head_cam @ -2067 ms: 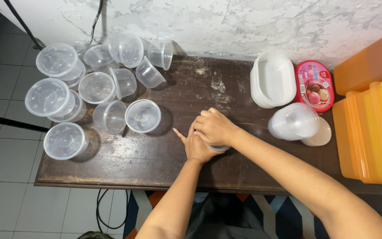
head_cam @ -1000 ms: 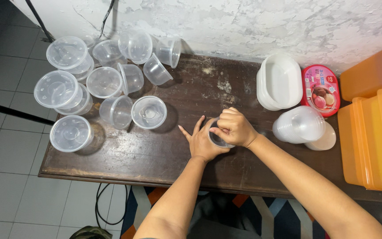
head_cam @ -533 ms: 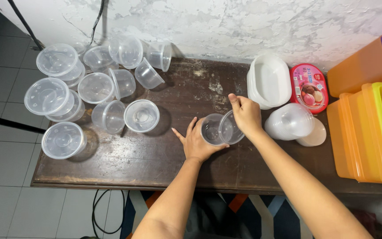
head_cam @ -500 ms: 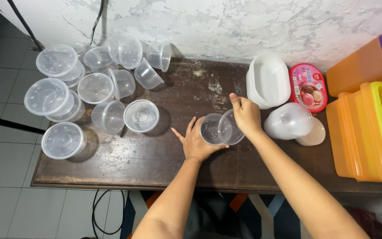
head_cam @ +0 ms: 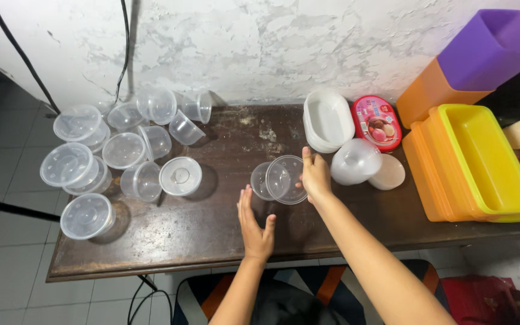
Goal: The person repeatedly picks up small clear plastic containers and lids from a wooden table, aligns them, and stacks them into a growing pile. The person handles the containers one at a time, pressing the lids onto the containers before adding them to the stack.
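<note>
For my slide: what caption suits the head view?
Right hand lifts a clear lid off a round container; left hand flat on table.

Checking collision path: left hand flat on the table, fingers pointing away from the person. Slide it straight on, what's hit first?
Likely the small clear plastic cup just ahead of the left hand, which the right hand holds with its round clear lid. Height is unclear.

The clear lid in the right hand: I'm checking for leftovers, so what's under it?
The right hand tilts the clear lid over a small clear cup, which looks empty. The lid covers part of the cup's right rim.
</note>
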